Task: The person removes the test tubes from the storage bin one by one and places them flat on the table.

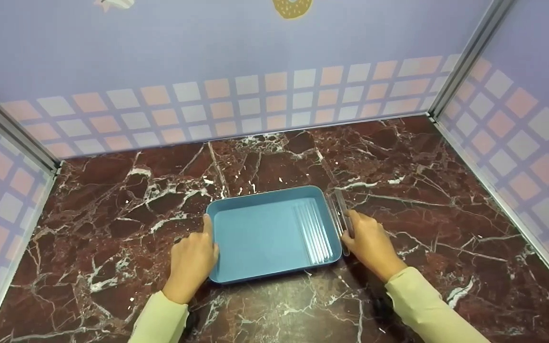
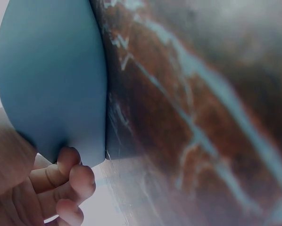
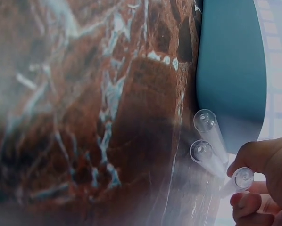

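A shallow blue tray (image 1: 255, 238) lies on the marbled tabletop, with several clear tubes (image 1: 320, 233) side by side at its right end. My left hand (image 1: 192, 255) grips the tray's left wall, thumb at the rim and fingertips against the outer side (image 2: 56, 84). Beyond the right wall, my right hand (image 1: 370, 240) pinches a clear tube (image 3: 244, 178) between thumb and fingers. Two more clear tubes, one nearer the tray (image 3: 205, 121) and one beside it (image 3: 202, 150), lie on the table between the tray and that hand.
Dark red marbled tabletop (image 1: 127, 228) surrounds the tray. A lilac back wall (image 1: 236, 52) with pink and white squares borders it, and side panels (image 1: 517, 119) stand at left and right with metal corner posts.
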Demonstrator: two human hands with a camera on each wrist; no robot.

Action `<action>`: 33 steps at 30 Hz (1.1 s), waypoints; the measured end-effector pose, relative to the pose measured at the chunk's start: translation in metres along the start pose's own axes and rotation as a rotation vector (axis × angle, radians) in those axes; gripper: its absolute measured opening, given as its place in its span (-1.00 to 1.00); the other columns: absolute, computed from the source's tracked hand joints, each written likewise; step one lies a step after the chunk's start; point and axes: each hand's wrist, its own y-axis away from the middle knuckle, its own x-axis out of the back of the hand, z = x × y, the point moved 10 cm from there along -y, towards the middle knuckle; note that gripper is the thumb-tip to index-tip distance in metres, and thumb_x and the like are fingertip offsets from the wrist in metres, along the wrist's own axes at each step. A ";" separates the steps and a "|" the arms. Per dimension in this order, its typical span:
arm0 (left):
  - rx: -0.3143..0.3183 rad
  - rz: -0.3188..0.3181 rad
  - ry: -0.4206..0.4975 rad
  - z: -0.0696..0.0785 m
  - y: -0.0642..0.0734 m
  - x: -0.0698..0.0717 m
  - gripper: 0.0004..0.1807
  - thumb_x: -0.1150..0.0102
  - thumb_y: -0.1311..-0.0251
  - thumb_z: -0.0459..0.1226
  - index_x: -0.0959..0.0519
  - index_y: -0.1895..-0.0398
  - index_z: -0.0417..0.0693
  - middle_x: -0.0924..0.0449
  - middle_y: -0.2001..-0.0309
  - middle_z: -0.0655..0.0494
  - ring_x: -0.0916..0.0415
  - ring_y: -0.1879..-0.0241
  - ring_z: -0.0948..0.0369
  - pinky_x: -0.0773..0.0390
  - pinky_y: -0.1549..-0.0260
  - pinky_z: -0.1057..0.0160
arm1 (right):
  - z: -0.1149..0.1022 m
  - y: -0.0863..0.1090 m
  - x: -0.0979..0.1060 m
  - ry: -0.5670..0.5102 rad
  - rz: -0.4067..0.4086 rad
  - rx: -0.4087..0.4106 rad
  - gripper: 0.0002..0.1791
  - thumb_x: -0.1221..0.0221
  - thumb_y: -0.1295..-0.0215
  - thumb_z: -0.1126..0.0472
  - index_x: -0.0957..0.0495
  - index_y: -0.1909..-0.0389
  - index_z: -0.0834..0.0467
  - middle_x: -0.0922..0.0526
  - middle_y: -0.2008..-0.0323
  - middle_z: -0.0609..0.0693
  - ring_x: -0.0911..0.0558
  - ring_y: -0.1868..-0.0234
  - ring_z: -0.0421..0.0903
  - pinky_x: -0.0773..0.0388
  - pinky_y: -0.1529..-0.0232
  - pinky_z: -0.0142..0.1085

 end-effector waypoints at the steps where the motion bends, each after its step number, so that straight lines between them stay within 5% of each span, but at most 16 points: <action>1: 0.001 0.000 0.002 0.000 0.000 0.000 -0.37 -0.27 0.01 -0.36 -0.45 -0.23 -0.35 -0.18 0.88 0.10 0.06 0.85 0.30 0.10 0.82 0.34 | 0.000 0.000 0.000 0.004 -0.002 0.001 -0.58 -0.29 0.03 0.37 -0.55 0.05 0.25 -0.72 0.23 0.19 -0.69 0.42 0.23 -0.60 0.41 0.04; 10: -0.020 0.028 -0.033 0.002 0.001 0.002 -0.35 -0.35 0.03 -0.33 -0.46 -0.21 -0.34 -0.11 0.90 0.17 0.18 0.84 0.35 0.18 0.80 0.37 | -0.001 0.000 -0.002 0.002 -0.012 0.006 -0.61 -0.29 0.05 0.38 -0.58 0.10 0.25 -0.71 0.22 0.17 -0.69 0.36 0.26 -0.58 0.40 0.05; 33: 0.018 -0.029 0.012 -0.002 0.000 -0.004 -0.36 -0.24 -0.01 -0.35 -0.42 -0.24 -0.34 -0.20 0.87 0.10 -0.02 0.86 0.27 0.06 0.84 0.32 | 0.006 0.005 -0.006 0.153 -0.061 -0.051 -0.63 -0.27 -0.10 0.19 -0.55 0.03 0.14 -0.73 0.32 0.20 -0.65 0.52 0.29 -0.49 0.59 0.08</action>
